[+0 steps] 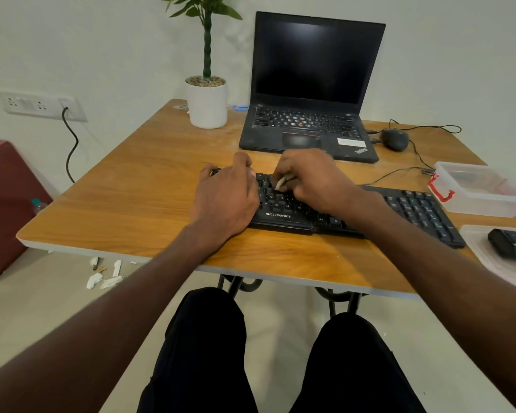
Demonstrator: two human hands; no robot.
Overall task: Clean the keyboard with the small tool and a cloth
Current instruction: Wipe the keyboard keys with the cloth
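A black Zebronics keyboard [411, 210] lies slanted across the wooden table [149, 186], in front of me. My left hand [225, 198] rests on the keyboard's left end, fingers curled over its far edge, holding it. My right hand [307, 178] hovers over the middle keys and pinches a small pale tool [280, 183], whose tip touches the keys. No cloth is in view.
A shut-off black laptop [310, 84] stands behind the keyboard, with a potted plant [207, 99] to its left and a wired mouse [395, 139] to its right. A clear plastic box [483, 189] and a lid with a black device [511, 242] lie at the right edge.
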